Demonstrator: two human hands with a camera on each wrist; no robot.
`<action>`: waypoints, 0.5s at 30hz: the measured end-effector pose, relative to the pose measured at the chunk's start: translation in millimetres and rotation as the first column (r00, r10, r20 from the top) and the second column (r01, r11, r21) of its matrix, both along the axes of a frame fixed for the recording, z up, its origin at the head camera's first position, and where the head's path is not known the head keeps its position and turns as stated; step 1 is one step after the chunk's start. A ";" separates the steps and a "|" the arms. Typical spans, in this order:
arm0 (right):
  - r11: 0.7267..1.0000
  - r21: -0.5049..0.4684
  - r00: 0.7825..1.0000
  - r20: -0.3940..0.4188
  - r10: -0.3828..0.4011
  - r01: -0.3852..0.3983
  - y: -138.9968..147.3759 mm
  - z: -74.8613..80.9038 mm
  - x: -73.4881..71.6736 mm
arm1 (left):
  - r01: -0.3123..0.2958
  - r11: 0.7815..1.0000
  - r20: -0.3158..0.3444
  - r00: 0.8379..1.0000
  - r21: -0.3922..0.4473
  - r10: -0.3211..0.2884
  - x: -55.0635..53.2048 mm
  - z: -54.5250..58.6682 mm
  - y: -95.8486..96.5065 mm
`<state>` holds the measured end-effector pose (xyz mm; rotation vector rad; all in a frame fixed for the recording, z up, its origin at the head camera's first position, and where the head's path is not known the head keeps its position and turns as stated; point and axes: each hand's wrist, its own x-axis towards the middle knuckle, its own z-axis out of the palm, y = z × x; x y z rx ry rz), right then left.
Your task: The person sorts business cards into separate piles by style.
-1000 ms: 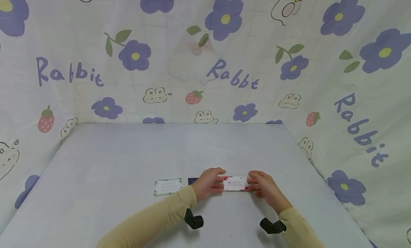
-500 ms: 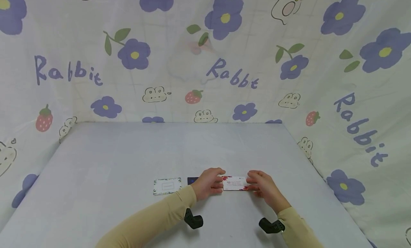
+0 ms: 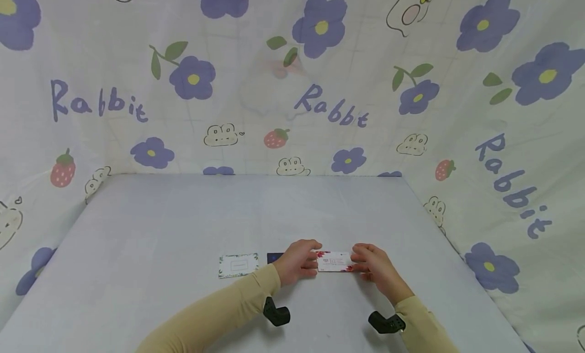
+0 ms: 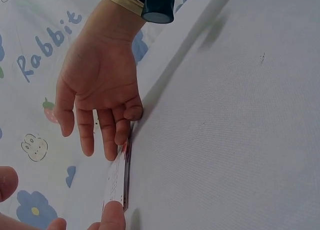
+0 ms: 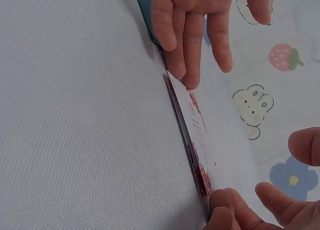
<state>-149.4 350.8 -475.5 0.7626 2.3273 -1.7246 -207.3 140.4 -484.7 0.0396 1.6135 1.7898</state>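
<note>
A small stack of white business cards with red flowers (image 3: 335, 261) lies flat on the table between both hands. My left hand (image 3: 294, 262) stands at its left end, fingers fairly straight, fingertips right at the short edge. At the opposite end, my right hand (image 3: 378, 267) has its fingertips against the edge, thumb raised apart. The right wrist view shows the stack's layered edge (image 5: 187, 135) lying between the fingertips of the two hands. Left of these, a dark blue card (image 3: 273, 257) is partly hidden behind the left hand.
A white card with a green leaf border (image 3: 238, 265) lies farther left on the white table (image 3: 183, 216). Cloth walls (image 3: 256, 89) printed with flowers and rabbits rise at the back and sides. Black wrist devices (image 3: 276, 312) hang at both cuffs.
</note>
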 end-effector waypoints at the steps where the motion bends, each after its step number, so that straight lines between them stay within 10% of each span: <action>1: 1.000 -0.001 1.000 -0.001 0.002 -0.002 -0.1 0.0 -0.5 | -0.004 1.000 0.002 1.000 0.000 0.004 0.0 0.3 -0.1; 15: 1.000 0.001 0.999 -0.053 0.003 -0.003 15.6 -1.4 15.2 | 0.006 1.000 -0.048 0.999 -0.004 -0.006 -7.7 9.9 -16.7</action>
